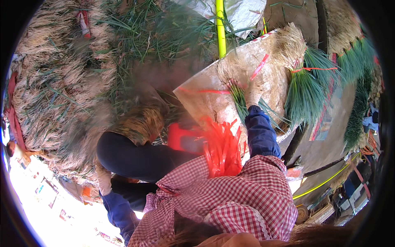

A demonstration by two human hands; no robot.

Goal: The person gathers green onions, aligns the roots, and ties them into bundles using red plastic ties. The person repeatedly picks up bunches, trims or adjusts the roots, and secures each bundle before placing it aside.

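My right hand (254, 91), in a pale glove, closes over a small bunch of green onion-like seedlings (237, 92) with pale roots. The bunch lies on a stained, light-coloured board (206, 106). A red plastic strip (213, 91) runs under it from the left, and another length of strip stands up beside my fingers. My left hand (103, 180), also gloved, is low at the left beside my knee, against a pile of rooted seedlings (61, 92). Its fingers are hidden, so whether it holds anything is unclear.
A tied bunch (304, 83) rests at the board's right edge. More bunches (355, 58) line the far right. Red strips (223, 148) hang at my lap, by a red object (183, 139). A yellow pole (220, 29) rises behind the board. Loose green leaves (160, 37) cover the back.
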